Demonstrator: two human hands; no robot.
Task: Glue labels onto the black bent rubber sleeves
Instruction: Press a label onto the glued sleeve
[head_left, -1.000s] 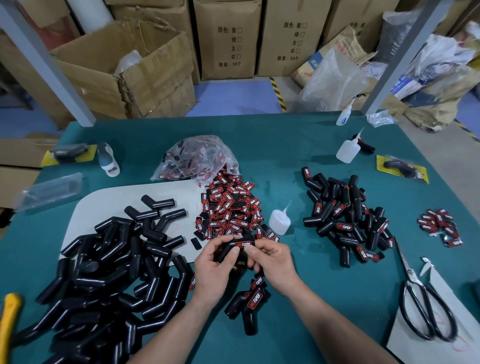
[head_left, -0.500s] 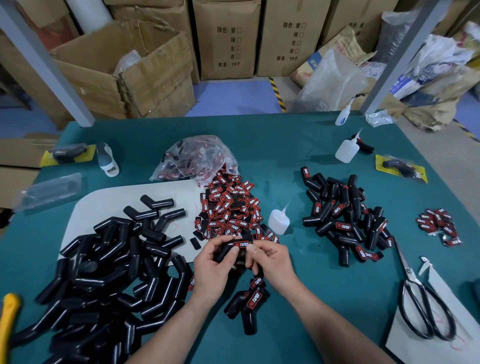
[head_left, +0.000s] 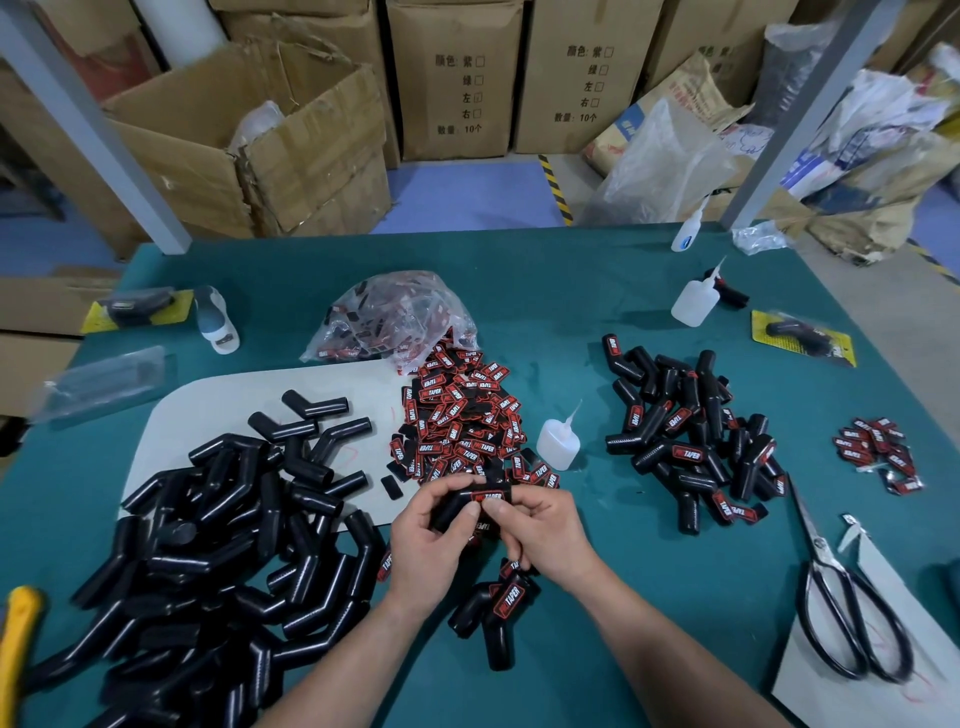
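Both hands hold one black bent rubber sleeve (head_left: 453, 506) over the green table. My left hand (head_left: 434, 551) grips its left end, thumb on top. My right hand (head_left: 545, 530) pinches the right end, where a red and black label (head_left: 488, 497) sits on the sleeve. A heap of loose labels (head_left: 462, 421) lies just behind the hands, with a small glue bottle (head_left: 558, 441) beside it. Unlabelled sleeves (head_left: 208, 545) are piled at the left. Labelled sleeves (head_left: 685, 441) are piled at the right, and two more (head_left: 493, 608) lie below my hands.
A plastic bag of labels (head_left: 395, 317) sits behind the heap. Scissors (head_left: 841, 613) lie on white paper at the right, near a small label pile (head_left: 878, 452). Two more glue bottles (head_left: 693, 304) stand at the far right. Cardboard boxes (head_left: 260, 140) line the floor beyond the table.
Both hands stay in the same place on the sleeve. The fingers have shifted slightly around the label on it.
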